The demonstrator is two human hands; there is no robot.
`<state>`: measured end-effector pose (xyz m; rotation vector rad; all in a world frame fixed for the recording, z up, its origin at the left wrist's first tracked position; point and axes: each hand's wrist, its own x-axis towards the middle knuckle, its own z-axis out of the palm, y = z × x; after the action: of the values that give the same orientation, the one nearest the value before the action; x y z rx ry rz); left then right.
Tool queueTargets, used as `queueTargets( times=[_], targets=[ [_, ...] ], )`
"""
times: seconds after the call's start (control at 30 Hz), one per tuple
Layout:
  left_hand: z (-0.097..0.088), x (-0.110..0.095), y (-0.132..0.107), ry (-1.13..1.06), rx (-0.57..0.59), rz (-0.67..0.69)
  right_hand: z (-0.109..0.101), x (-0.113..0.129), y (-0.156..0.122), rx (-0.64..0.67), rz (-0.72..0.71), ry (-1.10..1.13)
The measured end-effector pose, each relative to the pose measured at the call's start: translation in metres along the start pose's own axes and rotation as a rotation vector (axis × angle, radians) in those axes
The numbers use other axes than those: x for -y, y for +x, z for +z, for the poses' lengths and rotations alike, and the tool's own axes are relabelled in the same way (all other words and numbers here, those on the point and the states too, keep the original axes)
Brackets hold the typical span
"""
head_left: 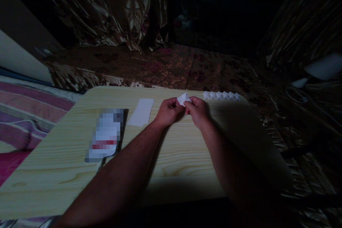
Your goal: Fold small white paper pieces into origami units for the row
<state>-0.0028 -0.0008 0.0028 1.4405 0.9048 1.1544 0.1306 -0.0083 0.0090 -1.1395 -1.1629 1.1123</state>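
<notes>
Between both hands, above the far middle of the wooden table, is a small piece of folded white paper with a pointed top. My left hand pinches its left side. The fingers of my right hand are closed on its right side, thumb in front. The fingertips behind the paper are hidden. To the right of my right hand, a row of several small folded white paper pieces lines the table's far edge. Left of my left hand lies a flat white paper strip stack or sheet.
A phone-like object, its face blurred out, lies on the table's left part. Striped bedding is at the left. Patterned cloth and curtains stand behind the table. A pale lamp-like object with a cable is at the right.
</notes>
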Motion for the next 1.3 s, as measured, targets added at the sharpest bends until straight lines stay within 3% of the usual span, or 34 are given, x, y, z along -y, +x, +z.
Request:
queueTargets(
  times=[0.37, 0.9, 1.1, 1.3],
  targets=[
    [-0.0008, 0.0026, 0.0005, 0.006, 0.013, 0.017, 0.0004, 0.0001, -0.0011, -0.012, -0.020, -0.002],
    [0.0005, 0.0016, 0.0014, -0.029, -0.093, -0.013, -0.0031, -0.0044, 0.0002, 0.083, 0.023, 0.070],
    [0.0025, -0.0029, -0.0005, -0.004, -0.065, -0.002, -0.0031, -0.0031, -0.0012, 0.103, 0.018, 0.094],
    [0.0062, -0.0037, -0.0042, 0.118, -0.011, 0.023, -0.0025, 0.0004, -0.0012, -0.003, -0.032, 0.095]
  ],
)
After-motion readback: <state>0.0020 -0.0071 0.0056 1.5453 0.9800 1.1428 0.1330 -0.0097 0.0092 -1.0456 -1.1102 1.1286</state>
